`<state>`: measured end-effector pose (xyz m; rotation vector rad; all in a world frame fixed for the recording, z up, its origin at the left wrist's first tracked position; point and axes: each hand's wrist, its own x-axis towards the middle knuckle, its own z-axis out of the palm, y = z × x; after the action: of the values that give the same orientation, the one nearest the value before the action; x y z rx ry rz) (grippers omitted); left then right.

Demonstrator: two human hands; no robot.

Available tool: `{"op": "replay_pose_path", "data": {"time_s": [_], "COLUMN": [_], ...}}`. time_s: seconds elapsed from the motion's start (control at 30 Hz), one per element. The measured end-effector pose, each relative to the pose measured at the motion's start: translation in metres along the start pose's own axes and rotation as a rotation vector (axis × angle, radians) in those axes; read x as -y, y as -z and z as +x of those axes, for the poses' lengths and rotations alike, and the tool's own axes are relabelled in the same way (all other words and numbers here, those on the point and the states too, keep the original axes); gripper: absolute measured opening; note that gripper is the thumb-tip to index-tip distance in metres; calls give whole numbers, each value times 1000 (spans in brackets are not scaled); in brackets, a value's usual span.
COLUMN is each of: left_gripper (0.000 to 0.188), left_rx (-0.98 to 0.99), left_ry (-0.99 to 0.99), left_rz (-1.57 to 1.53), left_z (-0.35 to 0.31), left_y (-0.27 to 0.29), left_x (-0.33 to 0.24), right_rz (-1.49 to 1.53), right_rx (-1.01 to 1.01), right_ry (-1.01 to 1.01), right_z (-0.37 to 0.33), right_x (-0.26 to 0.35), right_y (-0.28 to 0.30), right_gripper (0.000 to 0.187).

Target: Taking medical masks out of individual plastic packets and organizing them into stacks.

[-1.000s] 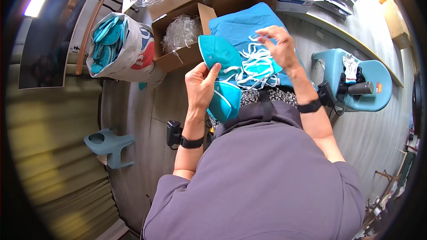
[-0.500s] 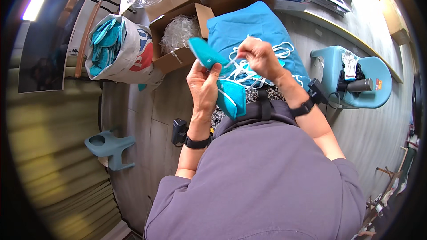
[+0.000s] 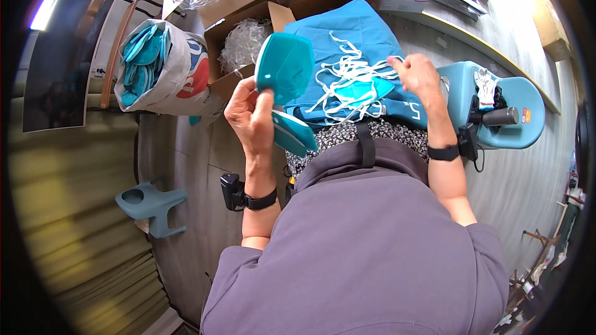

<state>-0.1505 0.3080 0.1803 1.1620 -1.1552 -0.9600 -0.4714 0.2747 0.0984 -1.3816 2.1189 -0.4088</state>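
Note:
My left hand (image 3: 251, 115) is closed on the edge of a teal cup-shaped face mask (image 3: 287, 68), holding it raised and tilted. A second teal mask (image 3: 293, 133) hangs below, against the same hand. On the blue cloth bundle (image 3: 341, 22) in front of me lies a tangled heap of white straps (image 3: 351, 68), with a brighter turquoise piece (image 3: 366, 91) among them. My right hand (image 3: 421, 77) is over the right edge of this heap. Its fingers are bent around what looks like a white strap, though the fingertips partly hide it.
A white bag (image 3: 177, 93) full of teal masks stands at the left. Beside it, an open cardboard box (image 3: 217, 43) holds clear plastic. A blue stool (image 3: 528, 127) at the right carries gloves and a dark flask (image 3: 501, 116). Another small stool (image 3: 155, 201) stands on the left floor.
My hands have moved apart: the left went left with both masks, and the upper mask now stands more upright. My right hand moved right, away from the mask to the heap's edge.

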Motion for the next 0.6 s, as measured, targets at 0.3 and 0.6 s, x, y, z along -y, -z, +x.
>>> {"op": "replay_pose_path", "data": {"time_s": [0.3,0.6], "left_gripper": [44,21], "left_rx": [129,547], "left_ry": [116,-9], "left_rz": [-148,393], "left_z": [11,-8], "left_y": [-5,-51], "left_x": [12,5], "right_rz": [405,230], "right_rx": [-151,-310], "right_ry": [400,438], "right_z": [-29,-45], "right_x": [23,76], "right_y": [-1,48], "right_gripper": [18,16]}}
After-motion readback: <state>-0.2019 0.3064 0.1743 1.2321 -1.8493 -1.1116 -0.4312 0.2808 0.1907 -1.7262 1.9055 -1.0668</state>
